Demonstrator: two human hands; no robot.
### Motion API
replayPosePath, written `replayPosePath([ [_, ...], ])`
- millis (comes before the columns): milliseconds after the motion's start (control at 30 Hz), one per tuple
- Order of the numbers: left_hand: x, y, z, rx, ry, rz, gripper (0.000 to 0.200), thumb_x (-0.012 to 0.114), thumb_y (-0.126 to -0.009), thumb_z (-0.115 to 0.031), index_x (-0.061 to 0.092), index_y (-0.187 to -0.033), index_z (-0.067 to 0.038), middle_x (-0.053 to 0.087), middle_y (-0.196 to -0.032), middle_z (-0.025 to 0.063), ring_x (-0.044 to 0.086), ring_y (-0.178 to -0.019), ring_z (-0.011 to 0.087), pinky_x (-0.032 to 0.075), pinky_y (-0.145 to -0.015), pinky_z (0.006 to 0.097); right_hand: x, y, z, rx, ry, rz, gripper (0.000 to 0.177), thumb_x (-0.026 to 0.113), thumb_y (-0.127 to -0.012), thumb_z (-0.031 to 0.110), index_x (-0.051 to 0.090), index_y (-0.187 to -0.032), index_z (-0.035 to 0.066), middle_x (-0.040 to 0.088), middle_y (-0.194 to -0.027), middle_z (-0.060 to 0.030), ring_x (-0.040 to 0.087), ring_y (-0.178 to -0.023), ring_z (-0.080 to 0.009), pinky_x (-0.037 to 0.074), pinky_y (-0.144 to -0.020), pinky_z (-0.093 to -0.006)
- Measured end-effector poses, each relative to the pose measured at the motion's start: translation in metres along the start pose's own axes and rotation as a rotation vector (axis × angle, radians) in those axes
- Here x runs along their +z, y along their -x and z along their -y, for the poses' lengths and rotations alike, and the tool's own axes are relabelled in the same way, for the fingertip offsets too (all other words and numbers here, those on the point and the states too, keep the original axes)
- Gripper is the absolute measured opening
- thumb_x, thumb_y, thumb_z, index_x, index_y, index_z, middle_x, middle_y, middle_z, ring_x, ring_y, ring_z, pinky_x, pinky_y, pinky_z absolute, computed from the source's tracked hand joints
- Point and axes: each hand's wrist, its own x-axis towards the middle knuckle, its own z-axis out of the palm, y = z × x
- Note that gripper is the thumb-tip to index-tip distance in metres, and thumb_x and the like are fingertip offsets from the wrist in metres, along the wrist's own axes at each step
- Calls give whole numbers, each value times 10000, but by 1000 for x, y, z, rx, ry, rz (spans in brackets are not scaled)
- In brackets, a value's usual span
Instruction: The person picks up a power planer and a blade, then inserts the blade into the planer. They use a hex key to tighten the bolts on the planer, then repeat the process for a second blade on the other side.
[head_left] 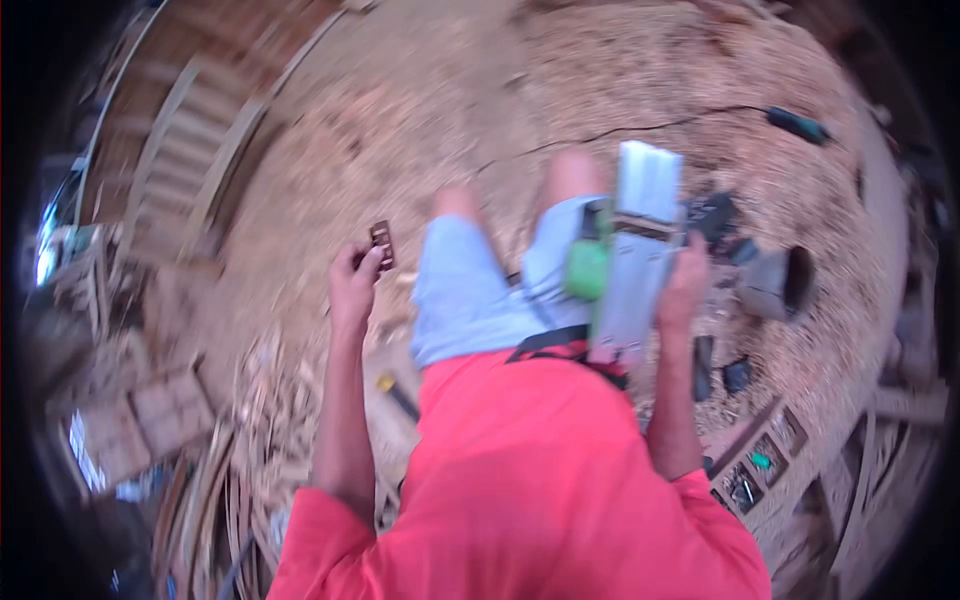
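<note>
My left hand pinches a small dark brown rectangular plate with lighter spots, out to the left of my knees. What the plate is, I cannot make out. Over my right thigh, my right hand grips an electric hand planer from its right side. The planer is turned sole up, so its silver base plate and the dark slot across it face me. Part of its green body shows on the left. The fingers beneath the planer are hidden, and motion blurs the view.
Wood shavings cover the ground. A cord runs to a dark green tool at the upper right. A metal cylinder lies right of the planer, near a compartmented wooden tray. Wood strips are piled at left; a slatted wooden frame stands behind.
</note>
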Motion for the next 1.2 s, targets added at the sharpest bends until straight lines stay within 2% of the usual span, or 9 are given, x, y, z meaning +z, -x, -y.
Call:
replayPosePath([
  [167, -77, 62, 128, -305, -239, -27, 130, 755, -1016, -157, 776, -997, -30, 736, -816, 29, 629, -703, 107, 474, -638, 285, -7, -18, -46, -347, 398, 23, 371, 436, -1088, 128, 602, -1272, -149, 562, -1508, -377, 554, -1360, -548, 407, -1210, -525],
  [267, -73, 104, 187, -542, -132, -11, 104, 748, -1021, -144, 768, -996, -45, 752, -845, 38, 666, -693, 105, 538, -599, 275, -5, -19, -7, -218, 229, 77, 326, 461, -1075, 122, 609, -1217, -131, 559, -1515, -383, 570, -1350, -542, 436, -1182, -497],
  [367, -48, 133, 206, -732, 95, -94, 79, 735, -1029, -133, 746, -1031, -55, 761, -887, 51, 699, -692, 117, 591, -587, 265, -1, -24, -48, -542, 525, -19, 369, 449, -1077, 135, 615, -1276, -128, 576, -1499, -369, 611, -1299, -497, 476, -1115, -478],
  [533, -6, 141, 227, -782, 216, -267, 83, 701, -1041, -114, 716, -1031, -34, 756, -893, 88, 720, -672, 155, 615, -589, 275, 10, -29, -13, -249, 137, 110, 487, 430, -1078, 208, 598, -1402, -115, 672, -1351, -293, 678, -1152, -358, 522, -1023, -440],
  [633, -2, 140, 223, -699, -106, -230, 104, 685, -1018, -78, 729, -947, -16, 746, -825, 107, 718, -637, 166, 602, -572, 303, 24, -17, 32, -172, -34, 95, 490, 462, -1063, 215, 610, -1403, -106, 720, -1148, -209, 670, -1044, -271, 530, -967, -394],
  [700, -20, 141, 253, -553, -496, -147, 205, 725, -908, -186, 753, -915, 18, 747, -856, 234, 748, -768, 370, 584, -704, 482, 30, -14, 33, -344, 57, -17, 471, 488, -1051, 186, 614, -1400, -104, 722, -1117, -201, 672, -1021, -275, 533, -956, -404],
  [833, -19, 127, 210, -404, -813, -131, 343, 769, -934, -329, 768, -997, 9, 774, -924, 261, 778, -897, 436, 579, -779, 555, 35, -3, 54, -266, 121, 38, 495, 575, -969, 146, 624, -1398, -95, 715, -1235, -297, 711, -1162, -439, 541, -1056, -494],
  [1033, 28, 61, 58, 119, -170, -194, 208, 726, -1014, -130, 768, -1157, 15, 788, -1051, 181, 768, -964, 299, 587, -857, 403, 50, 14, 86, -339, 215, 74, 488, 617, -940, 161, 597, -1385, -39, 674, -1199, -282, 695, -1096, -492, 572, -926, -569],
  [1200, 112, 53, -67, 532, 42, 108, 180, 743, -994, -74, 768, -1150, 12, 770, -1052, 153, 752, -948, 268, 582, -850, 393, 63, 18, 96, -356, 278, 125, 479, 638, -934, 173, 584, -1371, -16, 663, -1217, -268, 695, -1083, -497, 581, -899, -578],
])
